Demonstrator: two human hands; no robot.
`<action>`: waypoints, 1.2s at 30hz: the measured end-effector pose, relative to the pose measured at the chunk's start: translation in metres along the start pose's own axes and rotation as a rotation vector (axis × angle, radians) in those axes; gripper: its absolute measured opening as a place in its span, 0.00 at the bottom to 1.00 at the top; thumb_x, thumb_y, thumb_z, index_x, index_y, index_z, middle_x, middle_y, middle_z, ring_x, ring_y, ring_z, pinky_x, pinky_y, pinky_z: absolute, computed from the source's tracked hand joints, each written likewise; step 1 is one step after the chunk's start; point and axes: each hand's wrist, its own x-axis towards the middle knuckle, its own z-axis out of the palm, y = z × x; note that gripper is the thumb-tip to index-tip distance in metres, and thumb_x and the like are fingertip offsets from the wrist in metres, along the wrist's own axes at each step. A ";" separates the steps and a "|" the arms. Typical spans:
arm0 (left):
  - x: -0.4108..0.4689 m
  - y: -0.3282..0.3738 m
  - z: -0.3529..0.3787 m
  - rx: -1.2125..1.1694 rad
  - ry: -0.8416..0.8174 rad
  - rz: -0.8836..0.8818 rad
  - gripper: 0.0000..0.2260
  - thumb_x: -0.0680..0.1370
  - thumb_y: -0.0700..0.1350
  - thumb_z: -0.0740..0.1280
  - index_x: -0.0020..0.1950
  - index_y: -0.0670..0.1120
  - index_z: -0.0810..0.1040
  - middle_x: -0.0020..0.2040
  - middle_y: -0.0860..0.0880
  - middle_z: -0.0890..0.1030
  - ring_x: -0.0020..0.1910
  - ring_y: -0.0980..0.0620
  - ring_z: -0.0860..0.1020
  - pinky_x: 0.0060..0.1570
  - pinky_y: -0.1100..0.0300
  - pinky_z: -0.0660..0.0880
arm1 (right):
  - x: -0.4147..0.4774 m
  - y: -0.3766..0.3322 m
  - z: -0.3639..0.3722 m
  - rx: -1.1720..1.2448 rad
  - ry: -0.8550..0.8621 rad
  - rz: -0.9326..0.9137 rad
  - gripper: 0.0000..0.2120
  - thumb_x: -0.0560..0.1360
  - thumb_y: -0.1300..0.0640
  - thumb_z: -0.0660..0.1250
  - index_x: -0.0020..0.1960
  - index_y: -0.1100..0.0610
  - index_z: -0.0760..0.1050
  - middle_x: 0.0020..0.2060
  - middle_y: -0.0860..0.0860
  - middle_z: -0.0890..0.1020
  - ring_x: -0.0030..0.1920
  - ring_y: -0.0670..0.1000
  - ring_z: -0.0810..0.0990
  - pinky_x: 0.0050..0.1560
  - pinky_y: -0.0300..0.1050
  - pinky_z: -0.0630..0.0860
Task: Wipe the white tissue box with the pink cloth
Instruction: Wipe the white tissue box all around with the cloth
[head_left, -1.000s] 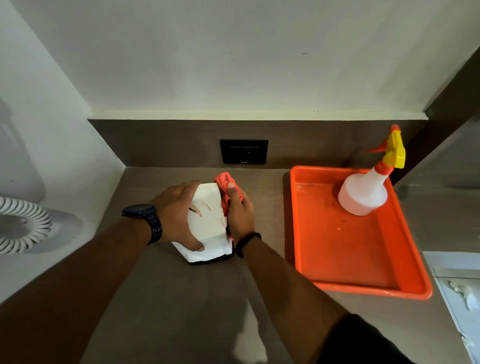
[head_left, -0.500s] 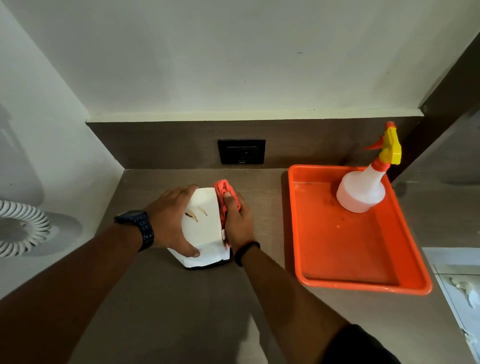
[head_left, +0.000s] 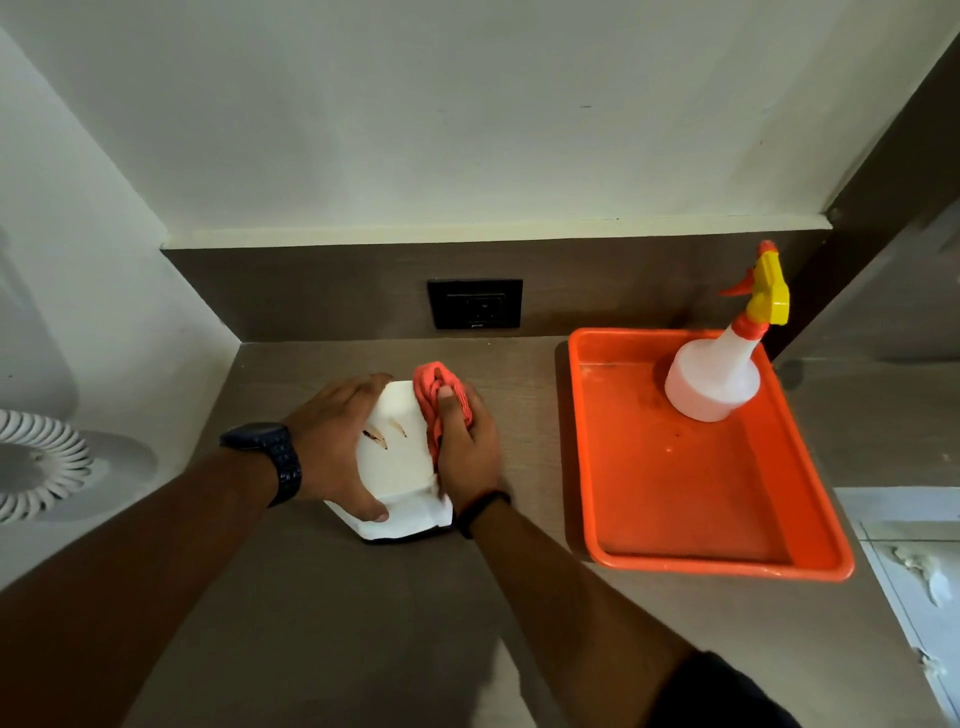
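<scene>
The white tissue box (head_left: 397, 462) stands on the brown counter left of centre, with two small dark marks on its top. My left hand (head_left: 332, 449) grips the box's left side, thumb at its near corner. My right hand (head_left: 467, 447) presses the bunched pink cloth (head_left: 436, 389) against the box's right side, the cloth showing at the far right corner. The right face of the box is hidden behind that hand.
An orange tray (head_left: 696, 561) lies to the right with a white spray bottle (head_left: 714, 376) with a yellow and orange head in its far corner. A black wall socket (head_left: 474, 304) sits behind. A white coiled cord (head_left: 36, 462) is at the left; a white surface (head_left: 914, 566) at the right edge.
My right hand with the pink cloth has slid a little along the box's right side. The left hand keeps the same hold on the box.
</scene>
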 end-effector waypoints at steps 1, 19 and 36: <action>0.000 0.000 0.000 0.001 -0.005 -0.004 0.63 0.45 0.67 0.75 0.73 0.51 0.50 0.70 0.48 0.64 0.65 0.48 0.64 0.61 0.55 0.65 | 0.003 0.001 -0.001 0.003 -0.004 0.030 0.18 0.80 0.46 0.60 0.66 0.50 0.76 0.63 0.51 0.81 0.65 0.49 0.78 0.69 0.53 0.73; -0.001 0.003 -0.001 0.006 -0.031 -0.025 0.65 0.44 0.69 0.73 0.74 0.51 0.47 0.74 0.47 0.59 0.70 0.46 0.60 0.67 0.51 0.64 | 0.009 -0.001 0.002 0.027 0.000 0.136 0.18 0.79 0.44 0.60 0.64 0.51 0.77 0.58 0.51 0.83 0.61 0.51 0.80 0.68 0.56 0.74; -0.001 0.003 -0.002 0.018 -0.040 -0.020 0.65 0.46 0.66 0.76 0.75 0.49 0.48 0.74 0.47 0.60 0.69 0.45 0.61 0.66 0.49 0.66 | 0.007 -0.014 0.008 -0.009 0.038 0.140 0.20 0.79 0.43 0.58 0.60 0.54 0.80 0.55 0.55 0.84 0.58 0.54 0.81 0.65 0.59 0.76</action>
